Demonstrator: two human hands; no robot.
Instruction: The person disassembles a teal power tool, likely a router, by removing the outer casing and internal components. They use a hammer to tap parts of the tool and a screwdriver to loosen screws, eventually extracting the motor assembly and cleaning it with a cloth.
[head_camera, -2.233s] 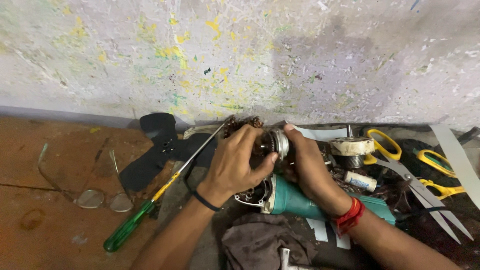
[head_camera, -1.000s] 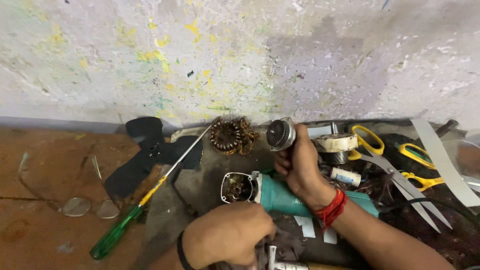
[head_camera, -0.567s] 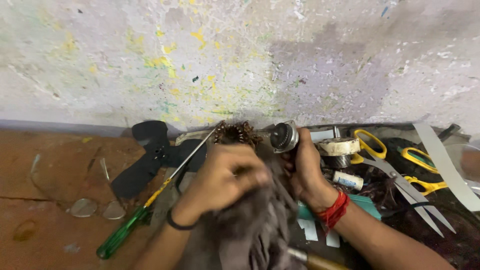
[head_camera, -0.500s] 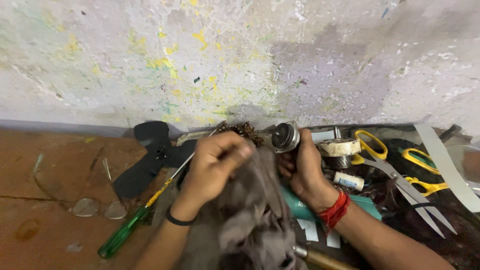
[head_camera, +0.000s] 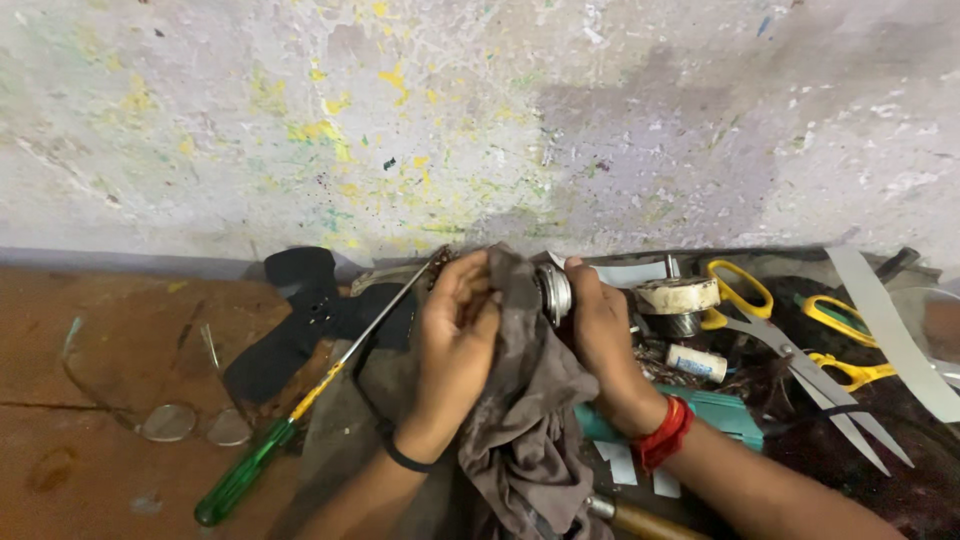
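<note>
Holding a grey-brown rag (head_camera: 525, 400) in our left hand (head_camera: 455, 345), we press it up against a round metal part (head_camera: 553, 293) near the middle of the frame. The left hand's fingers are curled narrow around the upper edge of the cloth, and the rest of the rag hangs down between our forearms toward the bottom edge. Our right hand (head_camera: 605, 345) is closed around the metal part from the right side, thumb up near its rim; a red thread band (head_camera: 665, 435) sits on that wrist and a black band (head_camera: 405, 458) on the left one.

Left of the hands, a screwdriver (head_camera: 300, 400) with a green and yellow handle lies slanted on the surface (head_camera: 80, 450), its shaft crossing a black fan blade (head_camera: 300, 320). A pair of glasses (head_camera: 150, 400) rests further left on the reddish surface. In the right part of the frame we see a roll of tape (head_camera: 678, 296), a small white cylinder (head_camera: 697, 362) just below it, and scissors with yellow handles (head_camera: 790, 350) among dark clutter. A teal body (head_camera: 725, 415) shows below our right wrist. A wooden handle (head_camera: 640, 520) pokes out at the bottom edge beneath the rag. Behind everything stands a paint-flecked wall (head_camera: 480, 120).
</note>
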